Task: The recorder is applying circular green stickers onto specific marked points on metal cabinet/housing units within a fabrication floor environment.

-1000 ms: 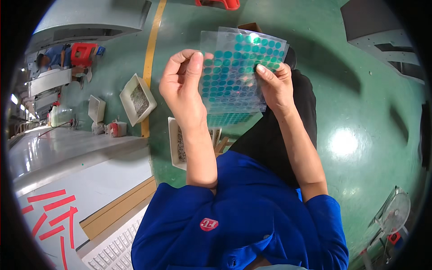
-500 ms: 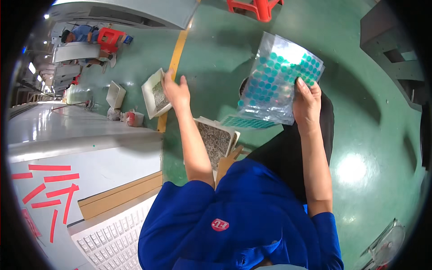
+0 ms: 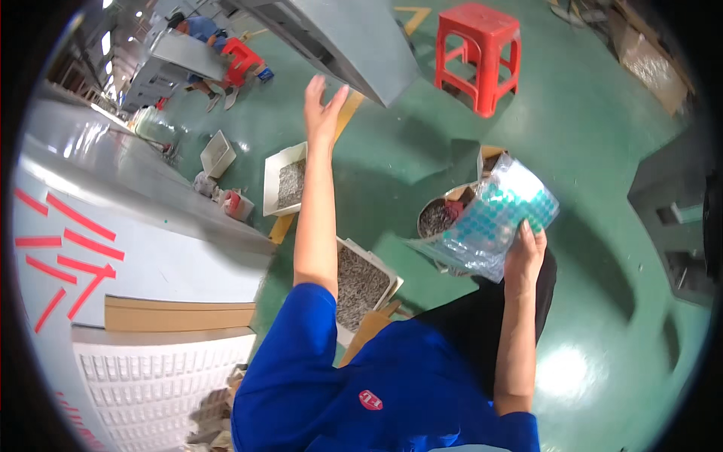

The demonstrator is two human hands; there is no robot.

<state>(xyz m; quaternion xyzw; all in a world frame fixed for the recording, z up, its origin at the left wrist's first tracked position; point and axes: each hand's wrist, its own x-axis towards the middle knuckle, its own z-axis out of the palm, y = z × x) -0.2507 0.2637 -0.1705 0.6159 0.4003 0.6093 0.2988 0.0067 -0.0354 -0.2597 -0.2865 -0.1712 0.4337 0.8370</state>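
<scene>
My left hand (image 3: 324, 113) is stretched out ahead with thumb and fingers apart and nothing in it. It is nearest the corner of a grey metal table or cabinet (image 3: 361, 45); whether it touches that cannot be told. On the right, my right hand (image 3: 524, 260) pinches a clear plastic bag with sheets of round green stickers (image 3: 489, 218) by its near edge, thumb on top. The sheets hang tilted above a round container of small dark parts (image 3: 435, 218), hiding part of it. Between my arms a white bin of small metal parts (image 3: 361, 286) rests low down.
A red plastic stool (image 3: 478, 53) stands at the far right. Another white bin (image 3: 275, 181) sits beside the yellow floor line. To the left is a worktop with red tape strips (image 3: 83, 233) and white trays (image 3: 143, 377). A seated person (image 3: 199, 34) is far left.
My left hand has moved forward from beside the white bin to the grey metal corner. My view has shifted, bringing the whole red stool in. The right hand keeps its hold, sheets now lower.
</scene>
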